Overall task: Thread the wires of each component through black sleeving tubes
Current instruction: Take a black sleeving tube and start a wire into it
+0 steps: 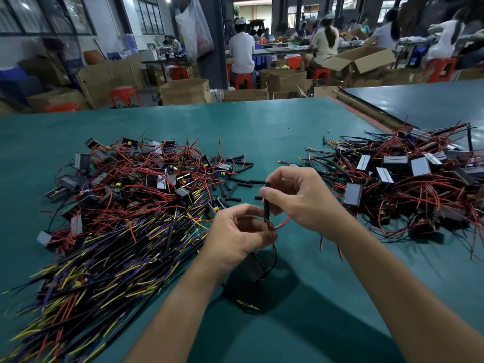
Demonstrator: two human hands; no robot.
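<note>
My right hand point(298, 197) pinches a short black sleeving tube point(266, 203), held upright above the green table. Red wires point(281, 223) enter the tube's lower end. My left hand point(235, 237) pinches those red wires just below the tube. A small dark box component point(253, 265) hangs from the wires under my left hand, partly hidden by it. Its black lead with yellow tips point(246, 305) trails on the table below.
A big pile of wired components point(136, 184) lies at left, another pile point(408, 179) at right. Loose black sleeving tubes point(235, 184) are scattered between them. The green table point(262, 121) extends beyond. People sit at benches with cardboard boxes in the background.
</note>
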